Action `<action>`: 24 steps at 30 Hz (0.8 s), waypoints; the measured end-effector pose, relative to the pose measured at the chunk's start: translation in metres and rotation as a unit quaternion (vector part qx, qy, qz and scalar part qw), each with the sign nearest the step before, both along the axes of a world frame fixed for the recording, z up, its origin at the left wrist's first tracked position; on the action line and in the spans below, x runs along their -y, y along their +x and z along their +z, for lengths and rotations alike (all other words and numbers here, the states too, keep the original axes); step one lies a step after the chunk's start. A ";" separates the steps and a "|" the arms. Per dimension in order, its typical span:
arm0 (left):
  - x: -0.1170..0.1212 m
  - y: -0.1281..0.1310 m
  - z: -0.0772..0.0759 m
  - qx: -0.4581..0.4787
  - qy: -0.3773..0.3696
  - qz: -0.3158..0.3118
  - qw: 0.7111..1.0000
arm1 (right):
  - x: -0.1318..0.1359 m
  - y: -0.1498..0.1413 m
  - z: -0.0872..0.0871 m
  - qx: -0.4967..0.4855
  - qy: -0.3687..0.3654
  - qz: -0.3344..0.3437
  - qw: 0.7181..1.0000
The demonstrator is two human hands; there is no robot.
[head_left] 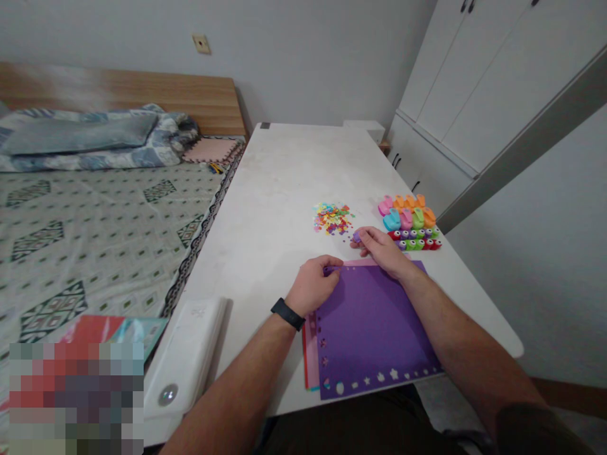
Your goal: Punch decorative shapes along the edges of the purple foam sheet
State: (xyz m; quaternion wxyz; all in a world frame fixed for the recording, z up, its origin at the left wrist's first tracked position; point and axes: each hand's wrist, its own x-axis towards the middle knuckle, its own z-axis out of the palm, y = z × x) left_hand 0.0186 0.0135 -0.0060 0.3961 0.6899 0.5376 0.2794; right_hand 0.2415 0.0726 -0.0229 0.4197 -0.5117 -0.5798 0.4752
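A purple foam or paper sheet (374, 322) lies at the near edge of the table, with small shaped holes along its left, bottom and top-left edges. My left hand (317, 281) grips its top-left corner between thumb and fingers. Just beyond the sheet's far edge, my right hand (377, 246) is closed round a small purple craft punch (357, 236), partly hidden by the fingers. Pink and red sheets (310, 360) show beneath the purple one. A heap of colourful paper cutouts (332, 218) lies beyond my hands, with a few purple bits near my right fingers.
To the right stand rows of colourful craft punches (410, 218) and small ones with eye shapes (417, 240). A white device (187, 354) lies on the table's left edge. A bed (104, 234) borders the left side; white cabinets (455, 82) rise at right.
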 end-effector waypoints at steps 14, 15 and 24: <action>0.001 0.000 0.004 0.010 -0.016 -0.001 1.000 | -0.002 -0.003 -0.004 -0.019 0.033 -0.001 0.999; 0.001 0.001 0.004 0.010 -0.017 -0.001 1.000 | -0.002 -0.003 -0.004 -0.018 0.031 -0.006 0.999; 0.001 0.001 0.003 0.006 -0.002 -0.002 1.000 | -0.003 -0.005 -0.004 -0.052 0.020 -0.006 0.998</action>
